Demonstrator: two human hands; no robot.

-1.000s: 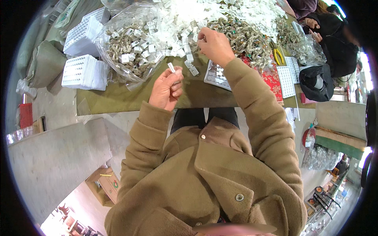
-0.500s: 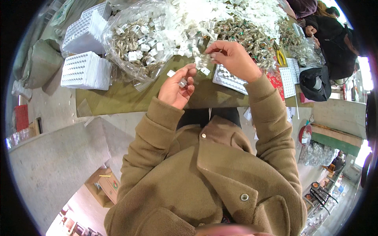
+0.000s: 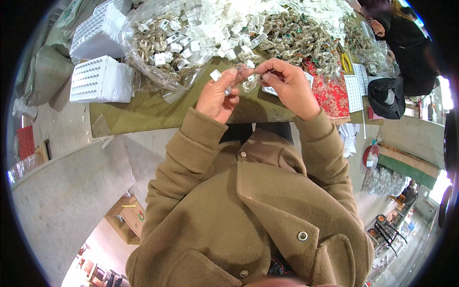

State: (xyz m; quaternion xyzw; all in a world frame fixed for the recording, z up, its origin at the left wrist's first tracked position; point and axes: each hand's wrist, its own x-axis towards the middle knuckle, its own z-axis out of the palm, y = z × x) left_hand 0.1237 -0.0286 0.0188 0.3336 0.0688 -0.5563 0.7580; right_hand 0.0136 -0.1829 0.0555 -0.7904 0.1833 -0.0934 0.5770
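Observation:
My left hand (image 3: 219,98) is closed, with a small white plastic housing (image 3: 215,75) poking out at its fingers and another pale piece lower in the curled fingers. Its fingertips meet those of my right hand (image 3: 291,91) over the near part of the table. Between the two hands a looped clear wire (image 3: 250,85) hangs, pinched by my right fingers. What sits right at the fingertips is too small to make out. Partly hidden behind my right hand lies a white tray with round cells (image 3: 270,90).
Beyond my hands spread heaps of white housings (image 3: 229,43) and bundled clear wires (image 3: 291,43). At left are a filled plastic bag (image 3: 160,57) and stacked white trays (image 3: 98,80). To the right lie red patterned cloth (image 3: 330,98), yellow-handled pliers (image 3: 345,62) and a black bag (image 3: 386,98); another person sits there.
My right hand has come down and its fingertips now meet my left hand's. The clear wire hangs in a loop between them. My view has shifted slightly, uncovering more red cloth.

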